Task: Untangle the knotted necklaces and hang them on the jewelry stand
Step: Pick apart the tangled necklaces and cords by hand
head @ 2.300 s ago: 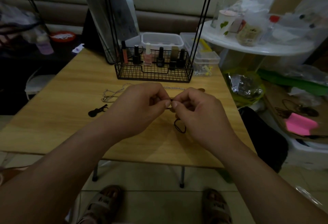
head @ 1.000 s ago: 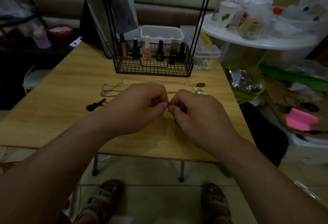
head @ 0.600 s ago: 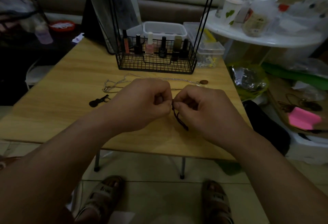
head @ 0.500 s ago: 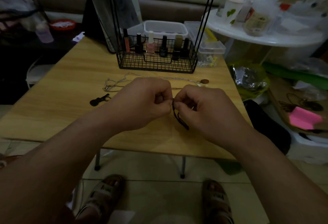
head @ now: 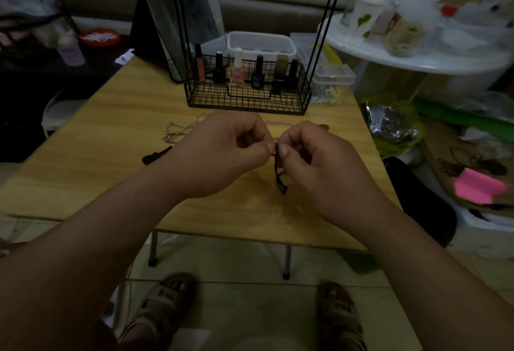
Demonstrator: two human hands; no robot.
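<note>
**A:** Where was the black cord (head: 279, 179)?

**B:** Pinched at its top between thumb and forefinger of the left hand (head: 219, 153) and the right hand (head: 319, 161), thumbs almost touching. The slack hung under the right thumb.

**A:** Anything different from a couple of seconds before?

**B:** Back then it dangled as a round loop. Here it hung as a narrow doubled strand. I'd judge the knot was being teased tighter or slimmer, not freed, so hanging was still ahead.

**A:** And the count?

**B:** One cord in hand. One silver chain (head: 178, 130) lay on the table (head: 105, 150) beyond the left hand, and one black charm (head: 155, 155) sat left of that wrist. Beyond both hands stood one jewelry stand (head: 247, 101), six bottles (head: 237, 72) in its basket.
</note>
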